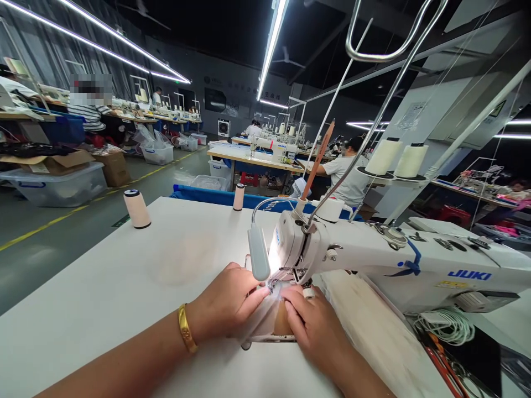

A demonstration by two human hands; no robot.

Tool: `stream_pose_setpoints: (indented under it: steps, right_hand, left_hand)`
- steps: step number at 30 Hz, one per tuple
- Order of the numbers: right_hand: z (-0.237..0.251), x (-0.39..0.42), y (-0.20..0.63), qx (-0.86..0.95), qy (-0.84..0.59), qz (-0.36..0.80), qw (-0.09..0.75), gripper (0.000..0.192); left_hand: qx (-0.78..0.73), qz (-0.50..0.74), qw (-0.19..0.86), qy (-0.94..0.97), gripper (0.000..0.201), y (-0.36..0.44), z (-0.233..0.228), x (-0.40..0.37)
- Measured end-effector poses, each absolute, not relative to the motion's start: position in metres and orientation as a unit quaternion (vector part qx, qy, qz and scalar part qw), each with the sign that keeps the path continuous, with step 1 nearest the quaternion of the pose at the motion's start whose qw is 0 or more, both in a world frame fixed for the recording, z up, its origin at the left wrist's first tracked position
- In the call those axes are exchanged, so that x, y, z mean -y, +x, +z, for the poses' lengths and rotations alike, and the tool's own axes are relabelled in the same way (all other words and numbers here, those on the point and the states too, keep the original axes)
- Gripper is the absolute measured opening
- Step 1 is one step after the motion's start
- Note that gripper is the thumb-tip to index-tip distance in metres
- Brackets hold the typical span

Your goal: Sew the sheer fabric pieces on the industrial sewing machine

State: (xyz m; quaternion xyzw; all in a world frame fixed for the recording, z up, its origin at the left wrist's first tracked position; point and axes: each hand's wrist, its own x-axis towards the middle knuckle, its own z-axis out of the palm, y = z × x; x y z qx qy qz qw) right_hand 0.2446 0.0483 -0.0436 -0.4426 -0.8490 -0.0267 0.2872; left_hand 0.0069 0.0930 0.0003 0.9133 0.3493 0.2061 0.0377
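Head view, one moment, listed from the surroundings inward. White bench (103, 287): carried a white JUKI sewing machine (373, 260) lying across its right half, with a lit lamp (259, 255) on a bent neck at the needle end. Two thread cones (136, 209) stood on the far part of the bench, the second (238, 197) near the back edge; two larger cones (384, 157) sat on the stand behind the machine. A coil of pale cord (448, 326) lay to the right, under the machine arm. A co-worker in a white shirt (348, 177) sat at the next bench; clear bins (58, 185) and a carton lined the aisle on the left.

Pale fabric piece (271, 318): lay flat on the bench at the needle, between the two hands, the machine head and lamp partly hiding its far edge.

Left hand (228, 304), gold bangle (186, 329) at the wrist: fingers extended, pressing on the fabric's left side, a flat press rather than a closed grip. Right hand (311, 320): fingers likewise flat on the fabric's right side, fingertips just beside the presser foot, nothing clasped.
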Motion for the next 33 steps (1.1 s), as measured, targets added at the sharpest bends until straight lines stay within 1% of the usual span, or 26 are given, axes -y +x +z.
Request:
stream_pose_setpoints:
  steps: [2,4,6,8,10,11,13,14,16,17,19,22,25,27,30,33]
  right_hand:
    - [-0.039,-0.043,0.24,0.876,-0.384,0.018,0.293,0.034]
    - [-0.038,-0.043,0.24,0.895,-0.359,0.04,0.263,0.039]
    - [-0.039,-0.05,0.248,0.885,-0.401,0.001,0.234,0.039]
    - [-0.041,-0.058,0.262,0.849,-0.467,-0.073,0.237,0.036]
    - [-0.04,-0.063,0.273,0.818,-0.488,-0.131,0.275,0.033]
    - [-0.039,-0.063,0.275,0.812,-0.477,-0.142,0.306,0.032]
    - [-0.036,-0.057,0.27,0.826,-0.428,-0.112,0.35,0.031]
    - [-0.034,-0.054,0.265,0.843,-0.4,-0.074,0.351,0.032]
    - [-0.033,-0.047,0.253,0.879,-0.369,0.008,0.301,0.034]
    - [-0.034,-0.045,0.249,0.887,-0.375,0.028,0.269,0.034]
    - [-0.037,-0.044,0.247,0.88,-0.418,0.013,0.224,0.035]
    - [-0.04,-0.046,0.253,0.858,-0.463,-0.036,0.219,0.035]
    - [-0.039,-0.044,0.254,0.878,-0.418,-0.002,0.233,0.037]
    - [-0.037,-0.042,0.251,0.891,-0.393,0.03,0.225,0.036]
    - [-0.036,-0.04,0.247,0.889,-0.4,0.053,0.216,0.031]
    - [-0.037,-0.039,0.247,0.886,-0.405,0.061,0.217,0.032]
  left_hand:
    - [-0.361,0.222,0.009,0.906,0.027,0.005,-0.005,-0.097]
    - [-0.373,0.221,-0.019,0.901,0.02,0.003,-0.011,-0.099]
    - [-0.38,0.211,-0.017,0.901,0.019,0.003,-0.014,-0.098]
    - [-0.37,0.208,0.016,0.905,0.021,0.005,-0.013,-0.093]
    - [-0.345,0.213,0.06,0.912,0.022,0.007,-0.011,-0.086]
    - [-0.332,0.213,0.08,0.916,0.021,0.009,-0.01,-0.083]
    - [-0.309,0.208,0.113,0.921,0.016,0.011,-0.01,-0.079]
    - [-0.303,0.204,0.125,0.922,0.013,0.011,-0.011,-0.078]
    - [-0.299,0.197,0.144,0.922,0.009,0.011,-0.015,-0.078]
    - [-0.3,0.197,0.152,0.921,0.007,0.01,-0.016,-0.078]
    - [-0.306,0.198,0.163,0.917,0.009,0.01,-0.018,-0.078]
    - [-0.305,0.199,0.171,0.915,0.015,0.01,-0.019,-0.078]
    - [-0.289,0.206,0.173,0.919,0.01,0.011,-0.02,-0.077]
    - [-0.28,0.213,0.174,0.92,0.009,0.01,-0.021,-0.077]
    - [-0.277,0.219,0.172,0.92,0.011,0.009,-0.023,-0.076]
    - [-0.277,0.221,0.166,0.92,0.012,0.009,-0.024,-0.075]
